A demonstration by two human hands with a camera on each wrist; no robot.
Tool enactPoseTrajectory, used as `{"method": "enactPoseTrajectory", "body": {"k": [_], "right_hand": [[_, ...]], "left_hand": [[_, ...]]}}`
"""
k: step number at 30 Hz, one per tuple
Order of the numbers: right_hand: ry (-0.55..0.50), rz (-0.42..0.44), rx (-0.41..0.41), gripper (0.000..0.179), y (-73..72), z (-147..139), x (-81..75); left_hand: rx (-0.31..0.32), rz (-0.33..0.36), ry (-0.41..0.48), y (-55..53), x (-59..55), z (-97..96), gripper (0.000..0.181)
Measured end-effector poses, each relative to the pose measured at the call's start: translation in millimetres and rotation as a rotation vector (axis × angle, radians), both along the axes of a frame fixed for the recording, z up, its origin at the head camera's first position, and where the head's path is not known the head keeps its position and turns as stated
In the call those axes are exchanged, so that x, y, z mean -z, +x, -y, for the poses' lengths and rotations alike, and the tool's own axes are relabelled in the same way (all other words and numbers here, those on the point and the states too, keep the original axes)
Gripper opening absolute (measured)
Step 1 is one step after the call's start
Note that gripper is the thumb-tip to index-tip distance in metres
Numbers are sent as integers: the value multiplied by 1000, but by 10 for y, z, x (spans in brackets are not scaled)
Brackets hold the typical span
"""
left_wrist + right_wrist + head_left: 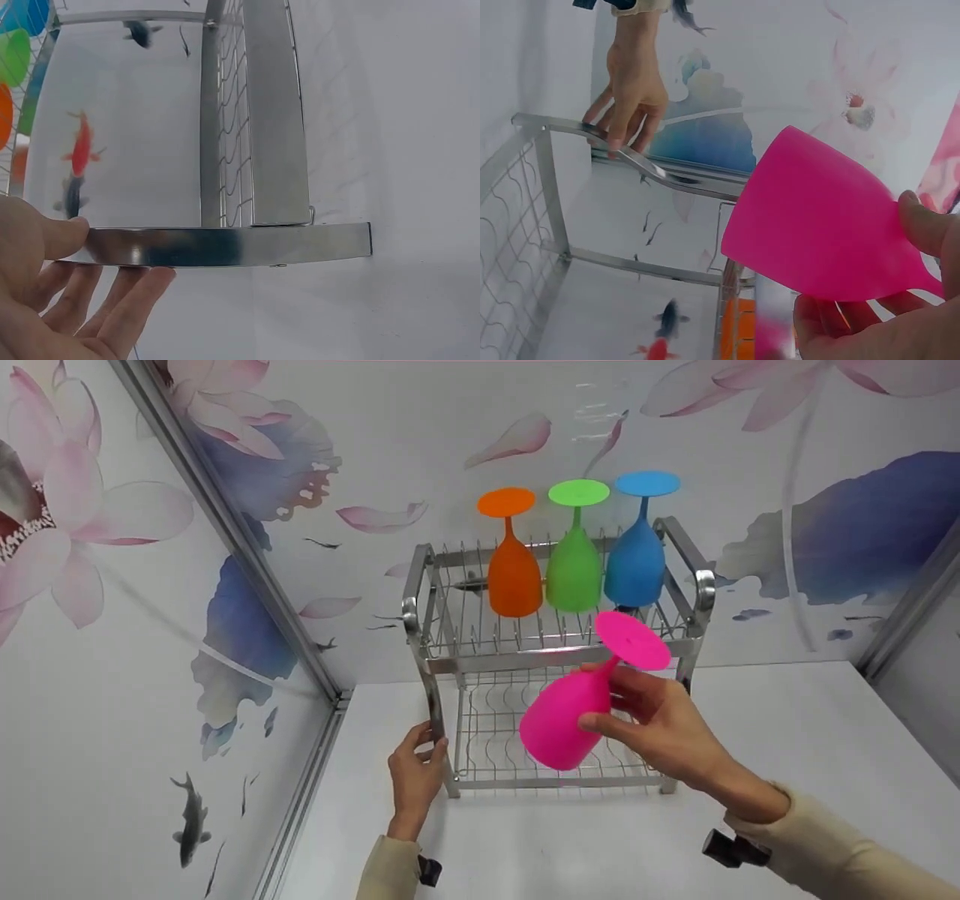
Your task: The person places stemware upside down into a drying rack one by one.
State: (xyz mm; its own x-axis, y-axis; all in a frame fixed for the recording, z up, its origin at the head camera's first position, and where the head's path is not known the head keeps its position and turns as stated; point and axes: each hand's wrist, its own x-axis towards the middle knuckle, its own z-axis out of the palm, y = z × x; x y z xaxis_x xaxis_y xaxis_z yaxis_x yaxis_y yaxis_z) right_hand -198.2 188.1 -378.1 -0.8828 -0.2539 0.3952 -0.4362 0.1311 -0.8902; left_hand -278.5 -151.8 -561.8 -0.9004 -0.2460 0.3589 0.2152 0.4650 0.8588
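Observation:
A pink wine glass [562,720], tilted with its foot up and to the right, is held by my right hand [667,727] around the base of its bowl and stem. It hangs in front of the metal dish rack [562,660]. My left hand [417,776] grips the rack's left front leg, the thumb on one side and the fingers on the other, as the left wrist view shows. Upside down in the upper tier stand an orange wine glass [514,577], a green wine glass [574,570] and a blue wine glass [636,562], side by side.
The rack stands on a white table [525,847], against a back wall [450,405] printed with flowers and petals. Another printed wall panel [112,660] rises on the left. The rack's lower wire shelf [487,727] lies behind the pink glass.

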Motion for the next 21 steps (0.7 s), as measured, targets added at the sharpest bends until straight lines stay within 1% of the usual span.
{"method": "enactPoseTrajectory", "body": {"k": [4,8,12,17,21], "right_hand": [[64,-45,-32,59,-106,76,-216],[119,-42,-76,58,-255,174,-457],[136,-51,-114,54,-375,281,-705],[145,-73,-102,50,-491,449,-982],[170,-94,-83,49,-611,610,-1137]], "left_hand": [[6,8,-7,-6,15,23,30],[1,9,-20,-5,22,30,28],[9,6,-37,-16,22,4,27],[8,5,-71,-37,14,-15,27],[-12,20,-77,-18,2,3,27]]}}
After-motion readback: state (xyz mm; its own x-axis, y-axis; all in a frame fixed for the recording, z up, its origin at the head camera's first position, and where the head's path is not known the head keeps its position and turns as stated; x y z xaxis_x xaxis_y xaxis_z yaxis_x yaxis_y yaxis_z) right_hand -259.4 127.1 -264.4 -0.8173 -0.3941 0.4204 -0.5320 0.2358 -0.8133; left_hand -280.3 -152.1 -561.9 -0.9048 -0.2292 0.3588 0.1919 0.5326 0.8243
